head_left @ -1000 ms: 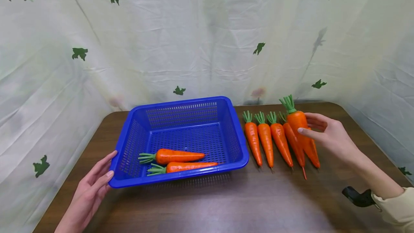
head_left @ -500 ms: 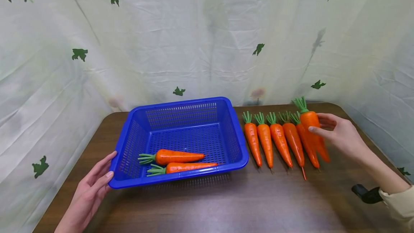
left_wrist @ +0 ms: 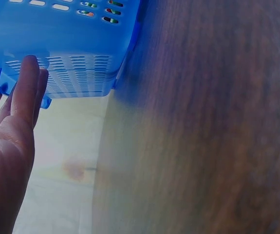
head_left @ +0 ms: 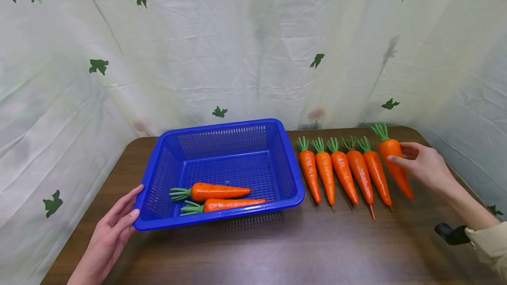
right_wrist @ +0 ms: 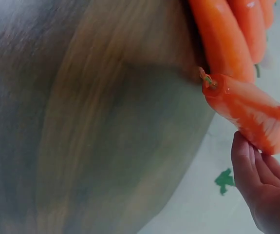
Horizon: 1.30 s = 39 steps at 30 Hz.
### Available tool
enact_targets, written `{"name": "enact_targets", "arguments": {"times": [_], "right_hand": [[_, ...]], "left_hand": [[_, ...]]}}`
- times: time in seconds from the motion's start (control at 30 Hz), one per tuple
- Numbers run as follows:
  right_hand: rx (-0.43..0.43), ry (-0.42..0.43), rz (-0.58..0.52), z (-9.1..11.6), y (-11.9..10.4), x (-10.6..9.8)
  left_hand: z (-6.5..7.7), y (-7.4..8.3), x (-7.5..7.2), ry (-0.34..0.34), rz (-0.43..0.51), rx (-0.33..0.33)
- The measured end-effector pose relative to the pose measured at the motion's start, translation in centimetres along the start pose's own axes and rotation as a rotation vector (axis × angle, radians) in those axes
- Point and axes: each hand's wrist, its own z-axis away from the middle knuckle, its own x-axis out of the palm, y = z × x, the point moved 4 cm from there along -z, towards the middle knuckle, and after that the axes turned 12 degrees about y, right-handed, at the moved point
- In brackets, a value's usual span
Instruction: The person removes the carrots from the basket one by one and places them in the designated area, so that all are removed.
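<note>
My right hand [head_left: 428,166] pinches an orange carrot [head_left: 390,148] with a green top between thumb and fingers, at the right end of a row of carrots [head_left: 342,170]. In the right wrist view the carrot's tapered tip [right_wrist: 215,87] points up and left. My left hand [head_left: 108,234] touches the left front corner of a blue slotted basket [head_left: 297,188], fingers straight along its outer side and thumb at the rim. In the left wrist view those fingers [left_wrist: 27,90] lie by the basket's wall [left_wrist: 76,36]. Inside the basket lie an upper carrot [head_left: 218,191] and a lower carrot [head_left: 233,204].
Brown wooden table [head_left: 237,254] beneath everything. A pale cloth [head_left: 253,56] with leaf prints hangs behind and at the sides, close to the table's back edge. The row of carrots lies right beside the basket's right wall, tops toward the back.
My right hand has moved right and slightly down with the carrot, from over the row to just past its right end. The left hand and basket have stayed in place.
</note>
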Motion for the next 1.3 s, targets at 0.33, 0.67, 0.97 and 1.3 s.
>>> {"name": "enact_targets", "arguments": {"times": [0.33, 0.67, 0.97, 1.3], "right_hand": [[0.037, -0.053, 0.065, -0.4, 1.8, 0.8], [0.055, -0.123, 0.101, -1.0, 2.6, 1.9], [0.092, -0.159, 0.093, -1.2, 2.9, 2.3], [0.093, -0.156, 0.076, -1.0, 3.2, 2.6]], "left_hand": [[-0.1, 0.0, -0.1, 0.02, -0.014, -0.023], [0.0, -0.2, -0.1, 0.021, -0.013, -0.023], [0.0, 0.2, 0.1, -0.003, 0.031, 0.012], [0.1, 0.2, 0.1, -0.017, 0.034, 0.032]]}}
